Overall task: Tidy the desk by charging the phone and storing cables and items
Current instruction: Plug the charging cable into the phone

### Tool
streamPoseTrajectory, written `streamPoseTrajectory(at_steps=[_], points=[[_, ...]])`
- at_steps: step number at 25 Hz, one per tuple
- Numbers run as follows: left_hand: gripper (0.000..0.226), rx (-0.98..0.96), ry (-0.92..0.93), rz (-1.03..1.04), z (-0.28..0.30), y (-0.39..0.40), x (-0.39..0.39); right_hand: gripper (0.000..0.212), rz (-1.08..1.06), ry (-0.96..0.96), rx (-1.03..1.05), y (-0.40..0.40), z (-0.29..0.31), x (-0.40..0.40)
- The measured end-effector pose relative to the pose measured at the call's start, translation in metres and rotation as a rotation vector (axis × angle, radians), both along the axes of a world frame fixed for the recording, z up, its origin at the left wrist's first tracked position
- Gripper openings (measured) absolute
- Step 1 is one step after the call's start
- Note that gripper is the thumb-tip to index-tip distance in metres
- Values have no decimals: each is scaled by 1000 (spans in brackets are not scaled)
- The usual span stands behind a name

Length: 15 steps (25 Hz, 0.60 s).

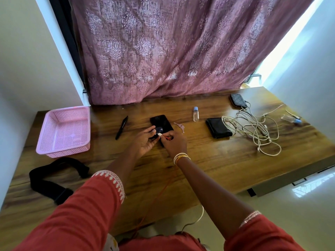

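- The step in hand looks like plugging in the charger: the right hand (175, 143) pinches the white plug of a thin red-orange cable (164, 189), its tip at a small dark rounded object (159, 130) that the left hand (143, 142) cradles with curled fingers.
- To do it well, I'd hold that object steady, line the plug up square with the port, and push straight without bending.
- The flat black phone (161, 122) lies on the wooden desk (208, 160) just beyond both hands, its near end hidden under them.
- Still unstored, it seems: 1 tangled white cable (253, 131) well to the right; the pink plastic basket (63, 131) waits at left.
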<state>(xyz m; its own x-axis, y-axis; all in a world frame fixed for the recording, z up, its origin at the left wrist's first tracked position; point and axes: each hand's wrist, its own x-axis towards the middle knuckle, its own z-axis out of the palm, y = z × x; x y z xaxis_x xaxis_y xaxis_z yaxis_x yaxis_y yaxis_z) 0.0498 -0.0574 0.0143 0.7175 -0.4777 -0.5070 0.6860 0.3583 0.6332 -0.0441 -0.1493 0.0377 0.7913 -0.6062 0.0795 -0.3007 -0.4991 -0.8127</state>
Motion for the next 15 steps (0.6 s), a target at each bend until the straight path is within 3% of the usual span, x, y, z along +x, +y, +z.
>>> streamPoseTrajectory(at_steps=[15], points=[[47, 133, -135, -75, -6, 1, 1, 10, -6, 108, -72, 4, -4, 10]])
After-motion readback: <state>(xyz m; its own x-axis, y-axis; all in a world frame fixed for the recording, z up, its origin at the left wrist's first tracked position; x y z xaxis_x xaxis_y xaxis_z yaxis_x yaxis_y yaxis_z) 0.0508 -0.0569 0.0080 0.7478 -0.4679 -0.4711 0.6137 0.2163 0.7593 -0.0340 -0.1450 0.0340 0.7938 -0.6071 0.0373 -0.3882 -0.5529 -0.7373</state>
